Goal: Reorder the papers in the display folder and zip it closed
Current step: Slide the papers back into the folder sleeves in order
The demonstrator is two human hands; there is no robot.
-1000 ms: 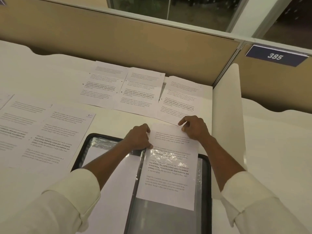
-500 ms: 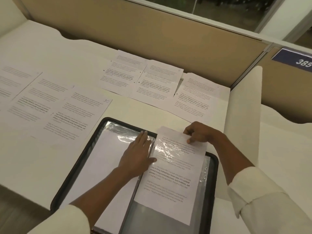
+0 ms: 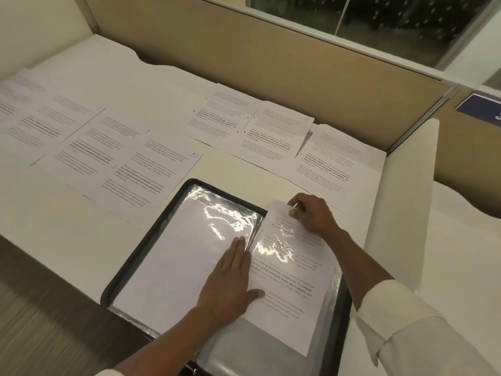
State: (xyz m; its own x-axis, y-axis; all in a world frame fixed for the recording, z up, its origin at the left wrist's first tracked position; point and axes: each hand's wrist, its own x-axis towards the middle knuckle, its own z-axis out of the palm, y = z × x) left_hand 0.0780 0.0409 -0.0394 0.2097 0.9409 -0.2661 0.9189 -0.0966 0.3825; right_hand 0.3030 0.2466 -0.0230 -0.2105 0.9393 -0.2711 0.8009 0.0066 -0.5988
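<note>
Black zip edging rims the folder [image 3: 150, 236], which lies open at the near edge of the white worktop [image 3: 54, 240], tilted so its spine runs near-left to far-right. Its left page is a shiny plastic sleeve with a blank page [image 3: 176, 267] inside.

On the right page lies a printed sheet [image 3: 287, 294]. Its far end sticks out past the folder's far rim, and glare from plastic crosses its upper part. Whether the near end is inside a sleeve cannot be told.

The right hand [image 3: 311, 215] grasps the sheet's far end, pinching it between thumb and curled fingers. The left hand [image 3: 230, 283] is released and flat, fingers straight, pressing on the left page just beside the spine, with the thumb resting on the sheet's left edge. Both arms wear white sleeves [image 3: 406, 335] pushed back from the wrists.

Loose printed papers [image 3: 146, 172] overlap in a row on the left of the worktop; the nearest one bears a handwritten 10 in its corner. A far row [image 3: 271, 137] of three more lies beyond the folder, in front of a beige partition [image 3: 271, 63]. At far right a blue sign [image 3: 479, 107] hangs on the next panel.
</note>
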